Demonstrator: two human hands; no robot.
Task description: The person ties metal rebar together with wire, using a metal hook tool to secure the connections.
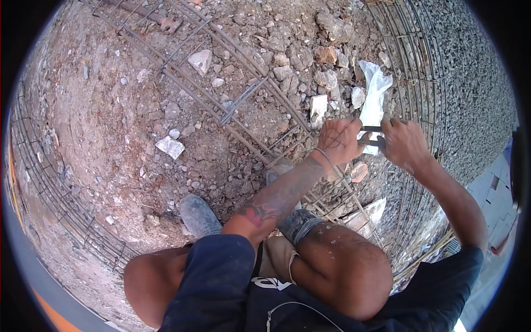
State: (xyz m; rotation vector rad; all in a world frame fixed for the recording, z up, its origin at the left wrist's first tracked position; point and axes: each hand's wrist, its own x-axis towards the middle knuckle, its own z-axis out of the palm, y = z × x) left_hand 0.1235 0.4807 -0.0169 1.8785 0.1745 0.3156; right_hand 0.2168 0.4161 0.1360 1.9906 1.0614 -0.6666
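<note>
Both my hands are closed round a dark piece [370, 129] that shows as two short parallel bars between them; its kind I cannot tell. My left hand [341, 138] grips its left end, and my right hand [404, 141] has the right end. Just behind the bars a crumpled white plastic strip [375, 88] lies on the rubble. Close to the left of my left hand is a pale flat stone or tile piece [318, 108]. Beneath my left forearm runs a long cage of steel rebar [243, 102] with ties across it.
More rebar cages stand at the right [416, 55] and far left [47, 182]. A heap of dark gravel [475, 83] rises beyond the right one. Broken stones [200, 62] are scattered over the soil. My dusty shoe [200, 216] is planted beside the middle cage.
</note>
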